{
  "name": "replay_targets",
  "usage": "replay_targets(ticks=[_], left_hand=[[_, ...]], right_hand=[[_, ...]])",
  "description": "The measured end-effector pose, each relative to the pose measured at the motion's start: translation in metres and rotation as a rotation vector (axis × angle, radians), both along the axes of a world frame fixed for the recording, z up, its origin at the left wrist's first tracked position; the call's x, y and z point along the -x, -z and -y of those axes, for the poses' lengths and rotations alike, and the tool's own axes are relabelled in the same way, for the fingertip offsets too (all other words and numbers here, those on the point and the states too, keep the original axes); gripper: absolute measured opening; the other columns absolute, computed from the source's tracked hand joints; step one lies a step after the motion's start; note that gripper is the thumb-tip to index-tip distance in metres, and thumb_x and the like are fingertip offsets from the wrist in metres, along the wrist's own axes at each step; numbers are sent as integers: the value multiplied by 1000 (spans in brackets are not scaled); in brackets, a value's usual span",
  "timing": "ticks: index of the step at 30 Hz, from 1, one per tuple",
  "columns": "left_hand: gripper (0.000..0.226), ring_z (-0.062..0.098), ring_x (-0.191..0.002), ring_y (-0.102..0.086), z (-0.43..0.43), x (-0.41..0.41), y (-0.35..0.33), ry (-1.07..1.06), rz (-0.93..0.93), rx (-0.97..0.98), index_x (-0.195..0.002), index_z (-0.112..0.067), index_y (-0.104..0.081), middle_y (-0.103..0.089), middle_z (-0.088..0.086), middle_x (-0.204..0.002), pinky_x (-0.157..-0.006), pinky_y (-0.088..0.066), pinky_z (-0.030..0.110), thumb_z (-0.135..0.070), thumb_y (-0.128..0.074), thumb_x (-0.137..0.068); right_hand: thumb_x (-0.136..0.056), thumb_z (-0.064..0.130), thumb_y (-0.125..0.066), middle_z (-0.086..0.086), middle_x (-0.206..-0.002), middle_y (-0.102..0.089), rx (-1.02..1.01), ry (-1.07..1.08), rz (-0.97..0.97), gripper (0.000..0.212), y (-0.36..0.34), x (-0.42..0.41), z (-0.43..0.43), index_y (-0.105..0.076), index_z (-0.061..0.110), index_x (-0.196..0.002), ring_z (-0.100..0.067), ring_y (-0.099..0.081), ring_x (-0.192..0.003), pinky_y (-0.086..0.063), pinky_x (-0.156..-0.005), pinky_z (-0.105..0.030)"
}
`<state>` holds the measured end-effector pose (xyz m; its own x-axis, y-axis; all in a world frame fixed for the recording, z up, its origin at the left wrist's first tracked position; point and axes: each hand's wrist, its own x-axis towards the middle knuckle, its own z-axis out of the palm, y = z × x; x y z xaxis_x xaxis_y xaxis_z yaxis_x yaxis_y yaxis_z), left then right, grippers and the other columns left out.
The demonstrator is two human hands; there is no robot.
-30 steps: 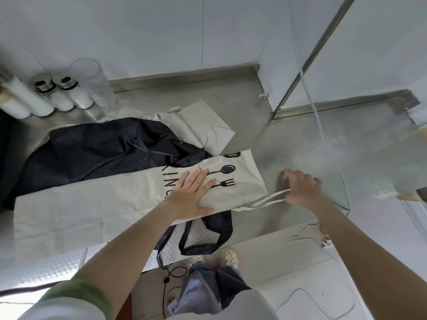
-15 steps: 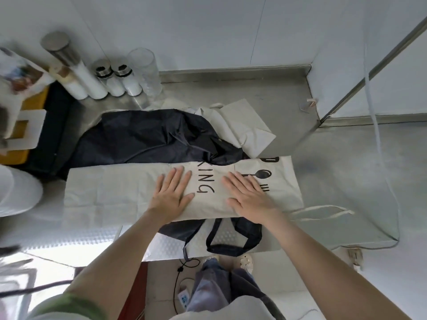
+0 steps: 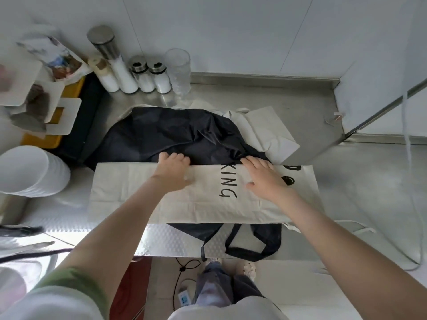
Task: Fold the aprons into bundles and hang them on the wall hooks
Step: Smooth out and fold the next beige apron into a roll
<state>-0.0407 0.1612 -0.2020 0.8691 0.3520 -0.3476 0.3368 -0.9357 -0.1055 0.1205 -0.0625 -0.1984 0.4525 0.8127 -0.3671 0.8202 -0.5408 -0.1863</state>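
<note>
At nine o'clock of the view a stack of smooth white bowls (image 3: 34, 172) is sitting on the brushed steel counter (image 3: 300, 98), and toward eleven o'clock steel-capped shakers (image 3: 151, 76) of white powder are standing in a row beside a ribbed clear glass tumbler (image 3: 178, 68). A crumpled black apron (image 3: 173, 135) of thin, slightly glossy cloth is lying heaped at the centre. Its strap (image 3: 249, 247) is hanging in a loop over the counter's dimpled front edge at six o'clock. The cream apron (image 3: 143, 195), a matte canvas folded into a long flat band with crease lines and black printed letters, is lying across the near half of the counter and overlapping the black one. The left hand (image 3: 173, 168) is curling its fingers over the band's far edge and gripping it. The right hand (image 3: 265, 179) is lying flat on the print just at three o'clock of the left hand, fingers stretched, tips reaching the same edge. A second cream apron (image 3: 270, 130) is lying creased behind the black heap at one o'clock. Thin cream ties (image 3: 355, 229) are trailing off the band's right end, and a white cord (image 3: 410, 158) is hanging down at three o'clock.
</note>
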Motion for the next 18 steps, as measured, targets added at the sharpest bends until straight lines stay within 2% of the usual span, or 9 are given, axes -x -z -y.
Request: replay_targets(ticks=[3, 5, 7, 8, 11, 13, 15, 17, 18], left_hand=[[32, 19, -113, -44, -4, -2, -7, 89, -36, 21, -121, -23, -55, -48, -1, -116, -92, -29, 35, -36, -47, -94], [28, 22, -111, -47, -6, 3, -9, 55, 20, 137, -121, -21, -55, -48, 2, -117, -90, -34, 33, -27, -46, -95], [24, 25, -105, -52, -4, 6, -13, 0, 75, 253, -119, -19, -52, -52, 4, -114, -84, -39, 33, -23, -45, -96], [23, 26, -102, -55, -3, 7, -17, -3, 66, 253, -118, -19, -49, -56, 4, -111, -81, -40, 33, -23, -44, -96], [30, 26, -101, -56, -8, 12, -20, 66, -65, 161, -125, -23, -46, -61, 5, -110, -85, -42, 33, -24, -45, -95], [30, 24, -106, -54, -10, 15, -21, 88, -127, 111, -124, -23, -51, -61, 4, -113, -88, -44, 32, -21, -43, -95], [28, 22, -108, -52, -11, 14, -17, 29, -73, 114, -121, -21, -54, -59, 3, -113, -85, -44, 32, -16, -40, -97], [24, 22, -106, -52, -7, 12, -19, 34, 47, 54, -119, -16, -54, -58, 3, -111, -80, -41, 29, -14, -43, -98], [20, 23, -100, -54, -6, 10, -20, 75, 146, -13, -114, -13, -56, -59, 5, -105, -78, -40, 30, -12, -51, -95]], right_hand=[[-86, 26, -61, -1, -142, -40, 111, 5, -4, 68, -4, -5, -14, -27, 21, -145, -22, -35, -131, -21, -109, -35], [-83, 19, -61, -1, -123, -55, 168, 0, -38, 52, -13, -7, -16, -39, 22, -131, -23, -48, -109, -34, -88, -32], [-85, 9, -56, -2, -113, -58, 210, 52, -115, 42, -20, -9, -14, -42, 20, -123, -23, -54, -93, -37, -65, -31], [-86, 5, -52, -3, -112, -58, 206, 70, -119, 41, -22, -10, -12, -41, 21, -122, -24, -57, -90, -39, -60, -32], [-90, -1, -40, -4, -120, -57, 148, 70, -32, 52, -27, -13, -4, -34, 25, -134, -29, -60, -91, -48, -66, -38], [-91, -3, -35, -1, -129, -52, 148, 28, 66, 65, -28, -15, 6, -26, 29, -146, -30, -61, -96, -46, -66, -35], [-93, 0, -35, 0, -128, -51, 161, -32, 167, 64, -30, -14, 16, -24, 30, -149, -30, -61, -97, -43, -66, -33], [-92, 1, -36, -4, -115, -58, 53, -72, 285, 58, -28, -12, 26, -36, 23, -146, -30, -64, -89, -42, -63, -31], [-86, -1, -35, -6, -101, -63, -14, -107, 327, 57, -29, -10, 29, -50, 17, -137, -28, -66, -78, -43, -59, -30]])
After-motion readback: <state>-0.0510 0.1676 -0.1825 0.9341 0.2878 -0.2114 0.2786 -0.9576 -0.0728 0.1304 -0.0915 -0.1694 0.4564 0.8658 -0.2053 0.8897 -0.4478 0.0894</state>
